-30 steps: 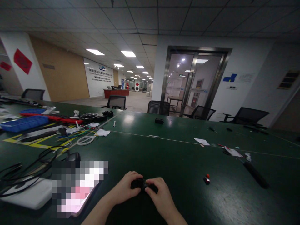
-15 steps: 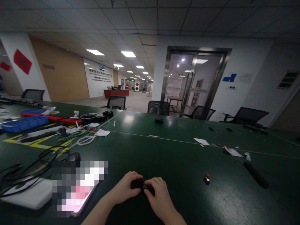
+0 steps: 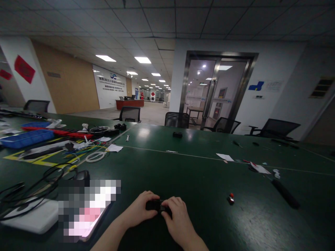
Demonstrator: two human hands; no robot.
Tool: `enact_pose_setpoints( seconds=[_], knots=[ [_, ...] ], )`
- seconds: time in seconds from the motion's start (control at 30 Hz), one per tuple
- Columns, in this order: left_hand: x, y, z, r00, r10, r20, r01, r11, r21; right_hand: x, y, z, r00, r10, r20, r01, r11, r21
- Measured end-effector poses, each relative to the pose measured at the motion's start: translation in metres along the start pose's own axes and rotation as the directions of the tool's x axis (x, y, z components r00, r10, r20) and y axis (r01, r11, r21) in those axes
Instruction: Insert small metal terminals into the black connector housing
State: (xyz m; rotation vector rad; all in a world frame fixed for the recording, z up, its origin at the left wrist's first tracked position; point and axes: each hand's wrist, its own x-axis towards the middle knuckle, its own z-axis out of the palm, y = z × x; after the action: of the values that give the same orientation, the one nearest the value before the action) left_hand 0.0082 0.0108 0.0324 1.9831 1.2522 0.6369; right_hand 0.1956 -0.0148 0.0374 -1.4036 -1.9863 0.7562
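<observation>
A small black object (image 3: 154, 205), too dark to name more exactly, is gripped low over the green table (image 3: 199, 181) at the front middle. My left hand (image 3: 141, 209) pinches its left end between thumb and fingers. The right end is held the same way by my right hand (image 3: 178, 214). Between the two sets of fingertips a narrow dark stretch shows; whether it is one piece or two joined parts, I cannot tell. Both palms hide the outer ends.
Left of my hands lie a pixelated, bright-screened device (image 3: 96, 209), a white box (image 3: 39, 216) and black cables (image 3: 49, 177). Blue trays (image 3: 28, 138) and a white cable coil (image 3: 95, 157) are farther back. To the right are a small red-and-silver item (image 3: 231, 198) and a black-handled tool (image 3: 285, 193).
Both hands keep their hold on the black object in nearly the same place. My right fingers have shifted very slightly; the rest looks unchanged.
</observation>
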Motion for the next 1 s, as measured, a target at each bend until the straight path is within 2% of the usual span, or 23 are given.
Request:
enact_pose_setpoints(
  seconds=[0.13, 0.33, 0.5, 0.77, 0.9, 1.0],
  knots=[
    [0.0, -0.001, 0.001, 1.0, -0.006, -0.014, 0.006, 1.0, 0.011, 0.0, 0.003, 0.002, 1.0, -0.019, -0.008, 0.019, 1.0, -0.023],
    [0.001, -0.009, 0.003, 1.0, 0.014, -0.013, -0.013, 1.0, 0.004, -0.001, -0.002, -0.003, 0.999, 0.03, 0.042, -0.029, 0.999, -0.016],
    [0.001, -0.01, 0.002, 1.0, 0.005, -0.012, -0.005, 1.0, -0.003, -0.002, -0.003, -0.004, 0.999, 0.038, 0.037, -0.038, 0.999, -0.002],
    [0.0, -0.007, 0.002, 1.0, -0.003, -0.009, 0.003, 1.0, -0.008, -0.003, -0.006, -0.005, 0.999, -0.013, 0.047, 0.017, 0.996, -0.085],
    [0.0, -0.006, 0.002, 1.0, -0.011, -0.012, 0.011, 1.0, -0.012, -0.003, -0.006, -0.003, 0.998, 0.012, 0.06, -0.005, 0.993, -0.115],
    [0.001, -0.008, 0.003, 1.0, -0.018, -0.025, 0.018, 1.0, 0.002, -0.001, -0.002, -0.002, 0.999, 0.037, 0.021, -0.034, 0.99, -0.135]
  ],
)
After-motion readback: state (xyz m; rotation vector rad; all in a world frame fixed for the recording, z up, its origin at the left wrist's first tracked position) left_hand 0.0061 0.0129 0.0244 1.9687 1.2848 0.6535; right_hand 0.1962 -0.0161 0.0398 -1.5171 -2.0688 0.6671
